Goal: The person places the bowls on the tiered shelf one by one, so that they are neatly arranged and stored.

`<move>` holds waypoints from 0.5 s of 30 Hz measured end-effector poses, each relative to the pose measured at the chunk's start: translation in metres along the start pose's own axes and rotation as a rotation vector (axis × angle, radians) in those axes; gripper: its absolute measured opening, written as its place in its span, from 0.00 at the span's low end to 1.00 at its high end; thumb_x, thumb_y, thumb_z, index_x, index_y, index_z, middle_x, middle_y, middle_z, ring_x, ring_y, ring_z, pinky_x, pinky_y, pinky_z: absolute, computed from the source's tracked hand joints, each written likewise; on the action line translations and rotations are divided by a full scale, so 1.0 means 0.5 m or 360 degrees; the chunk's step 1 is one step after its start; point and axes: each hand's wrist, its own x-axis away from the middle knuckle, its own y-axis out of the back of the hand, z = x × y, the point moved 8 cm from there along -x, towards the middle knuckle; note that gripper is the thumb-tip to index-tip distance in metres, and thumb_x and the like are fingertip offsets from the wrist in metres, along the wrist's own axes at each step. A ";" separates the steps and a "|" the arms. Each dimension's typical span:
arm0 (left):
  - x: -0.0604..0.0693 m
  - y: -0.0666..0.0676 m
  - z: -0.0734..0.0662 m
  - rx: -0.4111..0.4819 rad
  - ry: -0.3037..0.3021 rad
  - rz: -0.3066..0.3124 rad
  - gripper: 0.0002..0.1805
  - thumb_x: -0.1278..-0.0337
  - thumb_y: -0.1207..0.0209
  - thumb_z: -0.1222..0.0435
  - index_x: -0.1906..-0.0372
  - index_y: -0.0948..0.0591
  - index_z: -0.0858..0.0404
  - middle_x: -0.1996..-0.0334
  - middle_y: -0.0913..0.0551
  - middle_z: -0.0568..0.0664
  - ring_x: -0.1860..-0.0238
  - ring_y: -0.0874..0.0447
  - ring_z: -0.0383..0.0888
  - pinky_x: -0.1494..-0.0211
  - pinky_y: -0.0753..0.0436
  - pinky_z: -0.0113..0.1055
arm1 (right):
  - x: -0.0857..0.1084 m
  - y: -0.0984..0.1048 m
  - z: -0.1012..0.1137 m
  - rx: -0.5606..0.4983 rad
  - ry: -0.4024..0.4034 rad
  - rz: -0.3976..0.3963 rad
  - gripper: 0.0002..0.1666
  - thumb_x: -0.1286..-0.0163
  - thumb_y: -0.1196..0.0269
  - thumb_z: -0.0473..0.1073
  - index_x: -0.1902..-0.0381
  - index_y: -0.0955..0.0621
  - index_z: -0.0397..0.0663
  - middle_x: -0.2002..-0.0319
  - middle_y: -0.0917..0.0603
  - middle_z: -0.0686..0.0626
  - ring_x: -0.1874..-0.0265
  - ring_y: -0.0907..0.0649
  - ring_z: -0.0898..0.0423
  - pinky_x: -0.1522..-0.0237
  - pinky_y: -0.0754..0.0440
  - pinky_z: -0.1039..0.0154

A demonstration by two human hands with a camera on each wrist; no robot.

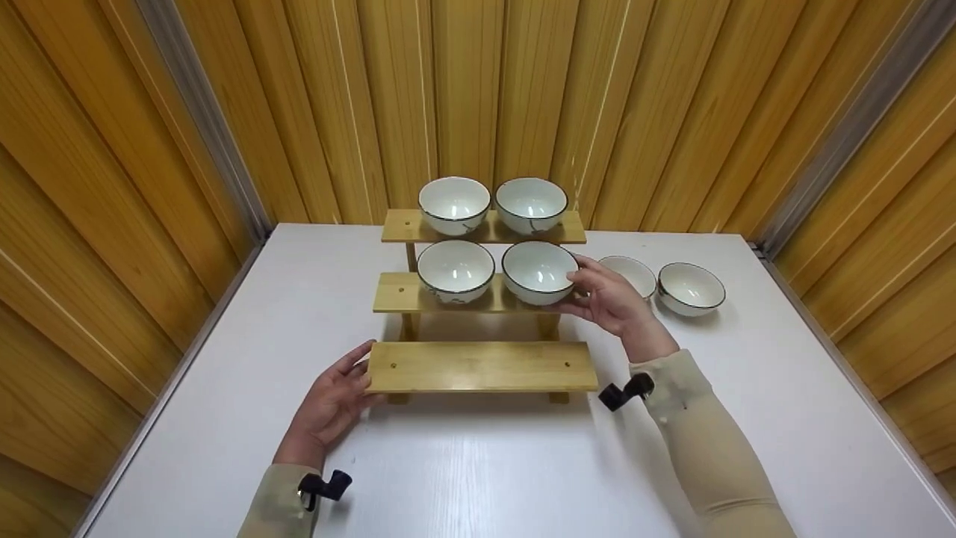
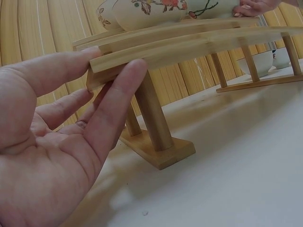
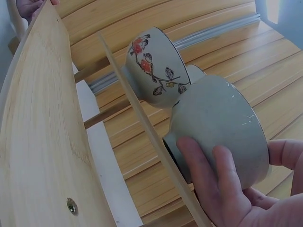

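A three-step wooden display rack (image 1: 482, 366) stands on the white table. My right hand (image 1: 612, 299) holds a white dark-rimmed bowl (image 1: 539, 269) at the right of the middle step, thumb by the rim and fingers low on its side. In the right wrist view that bowl (image 3: 222, 127) has its foot against the step's plank. To its left sits another bowl (image 1: 455, 269), painted with red flowers. My left hand (image 1: 332, 400) grips the left end of the lowest step, its fingers and thumb around the plank end (image 2: 113, 66) in the left wrist view.
Two more bowls stand on the top step, a left bowl (image 1: 454, 203) and a right bowl (image 1: 531, 203). On the table (image 1: 463, 478), right of the rack, are a partly hidden bowl (image 1: 629, 273) and another bowl (image 1: 691, 288). Wood-look panels (image 1: 463, 90) enclose the back and sides.
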 end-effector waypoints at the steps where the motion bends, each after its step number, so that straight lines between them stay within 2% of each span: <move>1: 0.000 0.000 0.000 0.0000 0.0000 -0.0002 0.35 0.26 0.53 0.78 0.19 0.44 0.60 0.37 0.22 0.49 0.46 0.15 0.44 0.47 0.13 0.38 | -0.001 -0.001 0.000 0.0012 -0.0001 -0.0002 0.39 0.20 0.51 0.37 0.16 0.49 0.50 0.37 0.34 0.43 0.52 0.18 0.53 0.51 0.11 0.61; 10: 0.001 0.001 0.000 0.0004 0.0008 -0.0021 0.36 0.27 0.51 0.78 0.19 0.44 0.60 0.36 0.22 0.49 0.45 0.15 0.45 0.47 0.14 0.38 | 0.003 -0.004 -0.001 0.0144 -0.0031 0.0052 0.39 0.19 0.49 0.42 0.16 0.49 0.53 0.46 0.25 0.51 0.56 0.13 0.58 0.55 0.12 0.63; 15: 0.003 -0.001 -0.001 0.0038 0.0015 -0.0021 0.37 0.27 0.51 0.78 0.18 0.46 0.61 0.36 0.22 0.49 0.44 0.15 0.45 0.47 0.14 0.37 | 0.015 0.005 0.000 0.0163 -0.0027 0.0102 0.38 0.17 0.49 0.47 0.16 0.49 0.52 0.47 0.21 0.52 0.58 0.10 0.56 0.56 0.12 0.62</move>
